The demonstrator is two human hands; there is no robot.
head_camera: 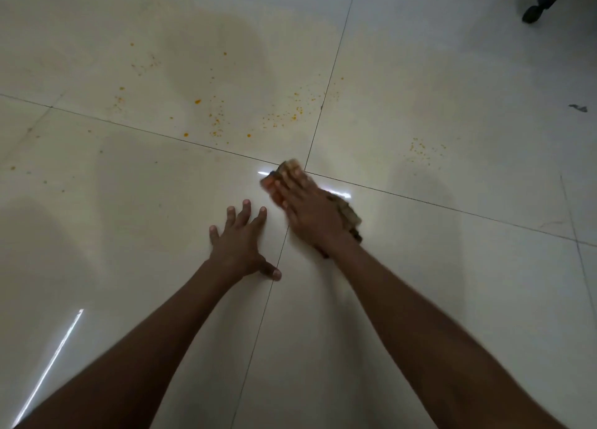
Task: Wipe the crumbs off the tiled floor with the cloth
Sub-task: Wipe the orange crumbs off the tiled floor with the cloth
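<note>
- The cloth (347, 213), folded and checked in orange and tan, lies on the tiled floor (452, 299) right at the point where four tiles meet.
- The right hand (310, 213) presses flat on top of the cloth, fingers stretched out rather than curled around it; hand and cloth are blurred.
- The left hand (240, 243) rests just left of the cloth, palm down on the floor, fingers spread, holding nothing.
- Orange crumbs (219, 118) lie scattered beyond the cloth, mostly up and left, with a smaller patch to its right.
- A dark chair wheel (532, 13) stands far from the cloth, at the top right corner.
</note>
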